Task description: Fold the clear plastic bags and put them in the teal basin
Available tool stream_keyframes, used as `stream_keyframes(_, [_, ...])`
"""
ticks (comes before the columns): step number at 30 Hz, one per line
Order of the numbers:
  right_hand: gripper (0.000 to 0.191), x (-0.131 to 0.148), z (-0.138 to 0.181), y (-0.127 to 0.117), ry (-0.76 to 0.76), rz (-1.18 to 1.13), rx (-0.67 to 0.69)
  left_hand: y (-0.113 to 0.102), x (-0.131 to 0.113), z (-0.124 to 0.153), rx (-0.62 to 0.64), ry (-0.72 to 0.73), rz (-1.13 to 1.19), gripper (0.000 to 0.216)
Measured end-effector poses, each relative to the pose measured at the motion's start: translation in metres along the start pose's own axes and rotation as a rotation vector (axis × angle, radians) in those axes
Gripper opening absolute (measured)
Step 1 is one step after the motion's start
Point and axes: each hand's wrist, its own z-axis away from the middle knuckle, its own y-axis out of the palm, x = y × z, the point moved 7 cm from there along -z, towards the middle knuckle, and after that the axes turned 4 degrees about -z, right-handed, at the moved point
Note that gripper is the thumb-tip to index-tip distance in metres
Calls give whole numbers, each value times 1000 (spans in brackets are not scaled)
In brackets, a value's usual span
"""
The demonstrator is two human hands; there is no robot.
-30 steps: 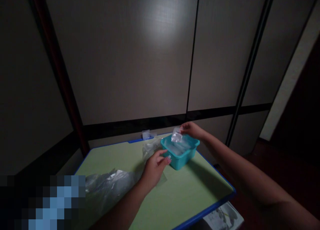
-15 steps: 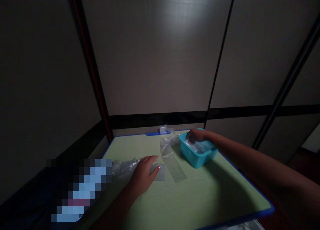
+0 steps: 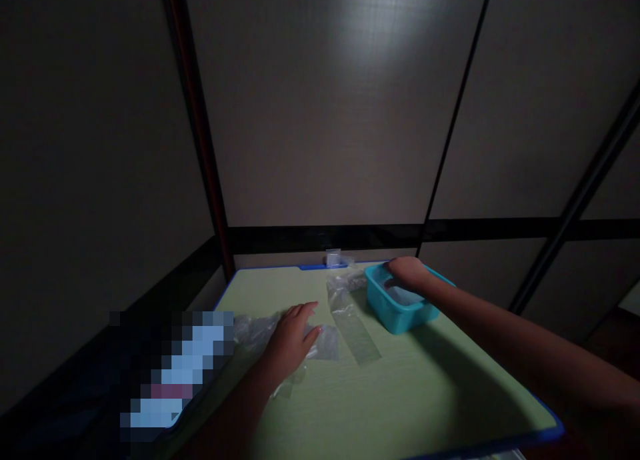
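Observation:
A green table with a blue rim fills the lower part of the dim head view. My left hand lies flat with fingers spread on a small clear plastic bag near the table's left side. My right hand reaches down into a teal plastic bin at the table's far right; its fingers are hidden inside the bin, where pale plastic bags show. Whether it grips one cannot be told.
A long clear plastic strip lies between my hands, running back to crumpled plastic. A heap of clear bags sits at the left edge. A small clear item rests at the far edge. Dark wall panels stand behind.
My left hand moved from beside the bin leftward onto the small clear bag. My right hand, which held a bag above the bin, went down into the bin. The view shifted left.

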Motion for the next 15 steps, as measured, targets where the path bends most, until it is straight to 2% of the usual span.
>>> stream_keyframes(6, [27, 2, 2, -12, -53, -70, -80, 0, 2, -1, -7, 0, -39, 45])
stream_keyframes(9, [22, 3, 12, -43, -92, -133, -169, -3, 0, -2, -13, 3, -64, 46])
stream_keyframes(10, [22, 5, 20, -60, -104, -183, -241, -4, -1, -2, -15, 5, -73, 46])
stream_keyframes(13, [27, 17, 67, -126, -212, -618, -669, -6, -6, -2, -20, 9, -94, 46])
stream_keyframes(15, [26, 34, 106, -159, -375, -796, -879, -7, -10, -3, -17, 14, -103, 45])
